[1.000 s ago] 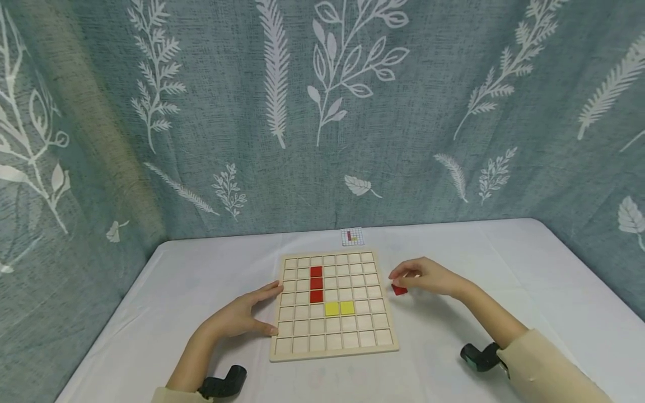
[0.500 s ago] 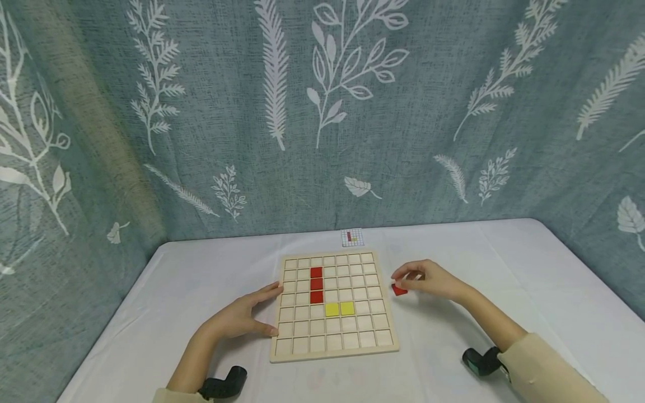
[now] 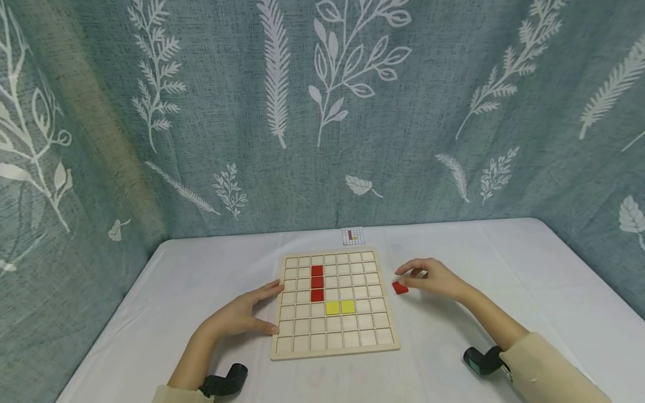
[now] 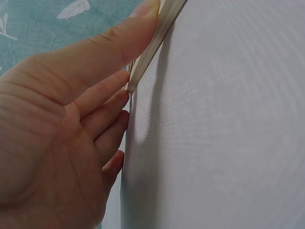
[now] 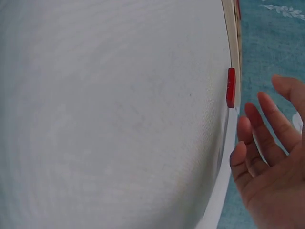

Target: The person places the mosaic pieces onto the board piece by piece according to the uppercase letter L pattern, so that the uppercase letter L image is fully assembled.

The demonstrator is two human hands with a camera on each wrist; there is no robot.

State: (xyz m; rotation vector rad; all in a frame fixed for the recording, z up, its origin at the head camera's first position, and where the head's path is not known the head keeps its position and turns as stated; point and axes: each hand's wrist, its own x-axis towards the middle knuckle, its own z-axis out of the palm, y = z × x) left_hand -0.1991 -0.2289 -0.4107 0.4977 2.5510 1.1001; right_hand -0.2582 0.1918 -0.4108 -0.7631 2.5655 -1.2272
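A pale wooden grid board [image 3: 335, 354] lies on the white cloth. Three red square tiles [image 3: 317, 282] form a column in its cells, and two yellow tiles [image 3: 340, 307] sit side by side lower down. My left hand [image 3: 238, 316] rests at the board's left edge, thumb and fingers spread; in the left wrist view the thumb touches the wooden rim [image 4: 155, 45]. Just off the board's right edge, one loose red tile [image 3: 400, 287] lies on the cloth. My right hand [image 3: 430, 278] hovers beside it with loosely bent fingers, apart from the tile [image 5: 231, 88] in the right wrist view.
A small printed card [image 3: 353, 235] with a coloured grid pattern lies behind the board. White cloth [image 3: 443, 358] covers the table. Behind it hangs a blue-green curtain [image 3: 302, 184] with white leaf prints. Black devices [image 3: 225, 380] are strapped to both wrists.
My right hand has eased slightly to the right, away from the loose red tile, which stays on the cloth. The left hand and the board keep their places.
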